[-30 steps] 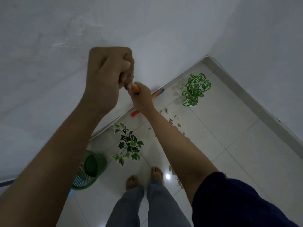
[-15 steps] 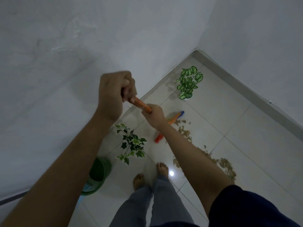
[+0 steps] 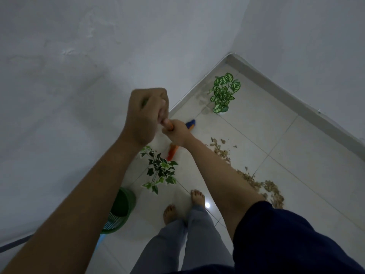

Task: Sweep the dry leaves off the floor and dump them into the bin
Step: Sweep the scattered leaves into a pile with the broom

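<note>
Both hands hold an orange broom handle [image 3: 169, 125]. My left hand [image 3: 145, 115] grips its top end, and my right hand [image 3: 176, 133] grips just below. The broom's orange and blue head [image 3: 190, 124] is on the floor near the wall, mostly hidden behind my right hand. Dry brown leaves [image 3: 256, 181] lie in a loose trail across the white tiles, to the right of my right forearm. A green mesh bin [image 3: 120, 211] stands by the wall at lower left, partly hidden by my left arm.
A dark ivy plant [image 3: 160, 171] stands between the bin and the broom. A striped-leaf plant [image 3: 224, 93] stands near the room corner. My bare feet [image 3: 183, 205] are on the tiles below the ivy. White walls close in on the left and right.
The broom head has swung from beside the leaf trail back toward the wall. My hands have drawn close together on the handle, and the view has shifted slightly.
</note>
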Available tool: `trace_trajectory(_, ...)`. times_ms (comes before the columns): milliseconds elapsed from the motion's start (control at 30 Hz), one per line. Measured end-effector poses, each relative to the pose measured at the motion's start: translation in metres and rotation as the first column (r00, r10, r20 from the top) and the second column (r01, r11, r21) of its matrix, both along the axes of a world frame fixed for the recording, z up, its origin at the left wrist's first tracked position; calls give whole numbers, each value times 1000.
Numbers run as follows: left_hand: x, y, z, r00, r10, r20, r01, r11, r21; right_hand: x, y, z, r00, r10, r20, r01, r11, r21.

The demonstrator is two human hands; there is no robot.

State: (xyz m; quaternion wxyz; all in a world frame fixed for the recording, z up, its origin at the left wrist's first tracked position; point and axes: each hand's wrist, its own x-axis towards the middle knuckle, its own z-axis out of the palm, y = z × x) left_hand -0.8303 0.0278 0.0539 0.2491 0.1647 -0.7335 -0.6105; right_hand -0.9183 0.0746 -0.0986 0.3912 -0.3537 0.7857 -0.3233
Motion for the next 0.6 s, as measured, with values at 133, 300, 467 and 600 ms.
trace_trajectory(133, 12, 20, -23, 997, -72, -8, 72, 994, 83, 5, 50, -16, 999, -48, 8, 47, 996, 79)
trace_trajectory(300, 14, 33, -23, 982, -183, -37, 186, 965, 186, 5, 88, -13, 989, -136, -64, 143, 983, 115)
trace_trajectory(467, 13, 31, 15, 969, -217, -118, 231, 965, 122, 4, 91, 17, 967, -234, -106, 230, 972, -46)
trace_trajectory(600, 12, 35, 53, 944, -268, -195, 273, 962, 2, -1, 82, 44, 955, -255, -150, 230, 959, -169)
